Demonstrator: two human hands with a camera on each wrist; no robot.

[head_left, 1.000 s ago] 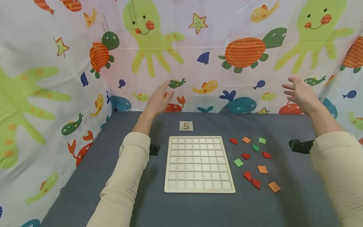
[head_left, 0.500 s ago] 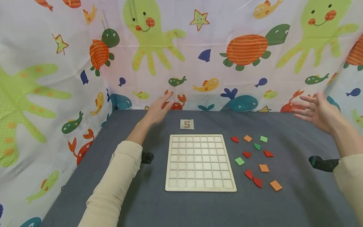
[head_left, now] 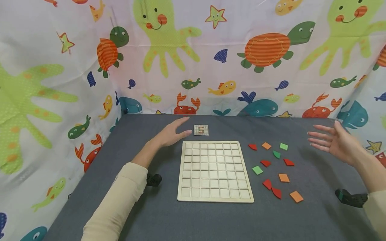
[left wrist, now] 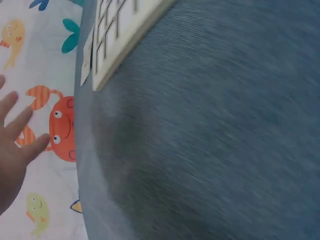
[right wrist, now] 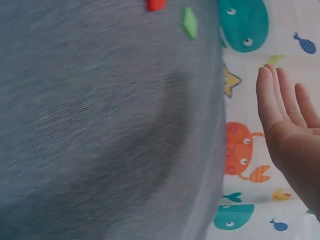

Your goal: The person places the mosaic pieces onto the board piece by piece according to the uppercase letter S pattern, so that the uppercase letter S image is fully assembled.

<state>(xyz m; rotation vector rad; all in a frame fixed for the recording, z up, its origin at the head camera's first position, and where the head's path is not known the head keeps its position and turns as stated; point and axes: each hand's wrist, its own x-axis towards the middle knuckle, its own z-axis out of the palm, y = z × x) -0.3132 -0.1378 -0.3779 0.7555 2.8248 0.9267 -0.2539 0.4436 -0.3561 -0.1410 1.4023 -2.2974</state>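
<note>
Wooden grid board (head_left: 215, 171), one, pale, flat on the dark grey bench (head_left: 211, 221), its compartments bare. Card (head_left: 201, 130), one, small, printed with a grid and an S-like figure, just beyond the board's far edge.

Loose tiles, eleven, scattered right of the board: red wedge-shaped tiles (head_left: 288, 162), five (two of them close together at the near end); orange square tiles (head_left: 283, 178), three; light green square tiles (head_left: 257, 170), two; darker green wedge-shaped tile (head_left: 276, 154), one.

Left hand (head_left: 171, 134): raised over the bench, fingers extended, thumb apart, holding nothing; nearest to the card and the board's far left corner. Right hand (head_left: 339, 143): raised to the right of the tiles, fingers straight, holding nothing.

Sleeves (head_left: 119, 202), two, cream. Backdrop (head_left: 199, 20): white fabric with sea creatures (turtles, crabs and whales among them).
</note>
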